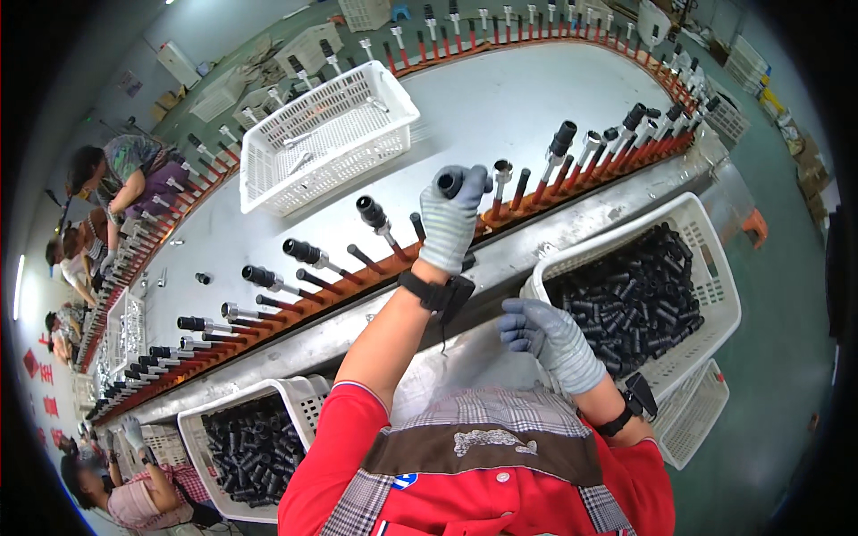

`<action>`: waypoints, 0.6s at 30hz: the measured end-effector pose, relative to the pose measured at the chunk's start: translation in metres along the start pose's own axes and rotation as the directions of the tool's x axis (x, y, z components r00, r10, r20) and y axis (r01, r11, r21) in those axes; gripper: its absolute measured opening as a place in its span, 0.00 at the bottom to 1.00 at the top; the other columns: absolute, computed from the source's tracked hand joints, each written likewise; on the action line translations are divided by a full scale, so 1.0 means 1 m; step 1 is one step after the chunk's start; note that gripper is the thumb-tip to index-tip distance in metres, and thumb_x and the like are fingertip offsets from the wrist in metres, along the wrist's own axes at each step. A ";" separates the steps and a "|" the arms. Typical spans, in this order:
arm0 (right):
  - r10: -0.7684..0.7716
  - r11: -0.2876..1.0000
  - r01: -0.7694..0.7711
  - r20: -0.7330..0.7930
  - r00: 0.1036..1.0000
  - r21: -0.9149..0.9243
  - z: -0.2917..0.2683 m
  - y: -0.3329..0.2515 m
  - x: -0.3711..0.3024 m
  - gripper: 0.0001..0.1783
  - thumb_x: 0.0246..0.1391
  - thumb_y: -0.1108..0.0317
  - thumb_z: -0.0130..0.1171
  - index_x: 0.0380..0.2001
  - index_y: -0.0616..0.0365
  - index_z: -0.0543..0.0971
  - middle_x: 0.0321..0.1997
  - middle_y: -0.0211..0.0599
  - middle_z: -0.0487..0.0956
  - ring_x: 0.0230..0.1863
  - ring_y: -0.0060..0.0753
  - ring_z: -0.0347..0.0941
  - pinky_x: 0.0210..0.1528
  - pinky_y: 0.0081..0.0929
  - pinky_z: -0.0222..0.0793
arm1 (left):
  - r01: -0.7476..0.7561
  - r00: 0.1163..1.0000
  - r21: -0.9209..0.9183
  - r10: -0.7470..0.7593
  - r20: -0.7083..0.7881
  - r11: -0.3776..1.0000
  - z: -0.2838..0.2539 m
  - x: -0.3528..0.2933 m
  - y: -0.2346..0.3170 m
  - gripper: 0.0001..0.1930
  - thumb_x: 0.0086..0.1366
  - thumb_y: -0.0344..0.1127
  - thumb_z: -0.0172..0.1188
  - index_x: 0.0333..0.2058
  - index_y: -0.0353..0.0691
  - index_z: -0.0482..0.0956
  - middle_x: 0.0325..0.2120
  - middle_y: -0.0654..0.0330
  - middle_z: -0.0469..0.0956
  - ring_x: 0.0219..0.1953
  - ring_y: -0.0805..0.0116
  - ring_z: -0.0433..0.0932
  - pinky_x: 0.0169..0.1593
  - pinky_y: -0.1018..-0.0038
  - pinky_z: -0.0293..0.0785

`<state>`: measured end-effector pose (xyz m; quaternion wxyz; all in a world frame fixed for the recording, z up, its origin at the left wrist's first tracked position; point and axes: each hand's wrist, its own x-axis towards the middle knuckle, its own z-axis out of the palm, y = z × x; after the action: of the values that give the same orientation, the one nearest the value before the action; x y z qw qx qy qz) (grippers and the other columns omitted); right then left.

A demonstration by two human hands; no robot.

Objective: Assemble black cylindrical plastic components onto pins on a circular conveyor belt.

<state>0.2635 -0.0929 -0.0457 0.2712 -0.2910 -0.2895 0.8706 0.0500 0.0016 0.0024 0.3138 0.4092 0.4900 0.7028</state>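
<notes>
My left hand (451, 214), in a grey and white striped glove, is raised over the line of upright pegs. It is closed around a black tubular sleeve (450, 185) whose hollow end faces up. Just right of it stands a metal fitting (502, 171) on a red rod, with no black sleeve on it. Beside the near crate is my right hand (550, 339), gloved alike, its fingers curled inward; whatever they hold, if anything, is hidden. Black sleeves (626, 299) fill that white crate (726, 308). Several pegs carry metal fittings topped with black sleeves (371, 213).
The pegs run in a loop around a grey metal table (500, 98). A white basket (326, 183) with a few metal parts stands on it. Another crate of black sleeves (255, 447) is at lower left. Other people (134, 170) work along the left side.
</notes>
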 end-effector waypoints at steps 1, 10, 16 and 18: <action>-0.011 1.000 0.011 0.009 1.000 -0.013 -0.003 0.001 0.004 0.28 0.61 0.54 0.54 0.55 0.66 0.70 0.41 0.40 0.79 0.39 0.28 0.76 0.40 0.23 0.74 | -0.031 0.999 -0.064 0.032 0.013 0.997 0.004 0.013 -0.004 0.11 0.62 0.39 0.64 0.25 0.38 0.79 0.20 0.65 0.79 0.22 0.81 0.71 0.28 0.82 0.68; -0.033 0.999 0.033 -0.153 0.988 -0.003 -0.026 -0.032 0.007 0.27 0.58 0.51 0.58 0.49 0.63 0.73 0.35 0.37 0.76 0.34 0.28 0.73 0.35 0.23 0.70 | 0.175 0.983 0.021 -0.176 0.057 0.984 0.002 0.051 -0.049 0.14 0.61 0.41 0.63 0.23 0.37 0.76 0.17 0.61 0.78 0.16 0.80 0.69 0.22 0.80 0.65; -0.207 0.949 0.181 -0.075 0.975 -0.258 0.030 -0.066 0.071 0.30 0.60 0.47 0.54 0.50 0.65 0.73 0.36 0.38 0.79 0.34 0.29 0.75 0.37 0.23 0.71 | 0.336 0.942 -0.197 -0.331 0.061 0.921 -0.060 0.050 -0.022 0.12 0.62 0.40 0.60 0.28 0.36 0.76 0.20 0.55 0.80 0.15 0.77 0.70 0.20 0.80 0.66; -0.333 0.872 0.302 -0.014 0.943 -0.386 0.051 -0.079 0.107 0.28 0.62 0.48 0.52 0.51 0.64 0.74 0.37 0.37 0.80 0.36 0.26 0.76 0.39 0.22 0.72 | 0.307 0.952 -0.179 -0.300 0.067 0.935 -0.084 0.050 -0.015 0.13 0.63 0.40 0.59 0.28 0.36 0.76 0.20 0.55 0.81 0.16 0.77 0.70 0.21 0.81 0.65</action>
<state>0.1804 0.0124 0.0032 0.3606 -0.3207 -0.4847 0.7295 -0.0469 0.0123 -0.0136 0.4650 0.3110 0.4726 0.6809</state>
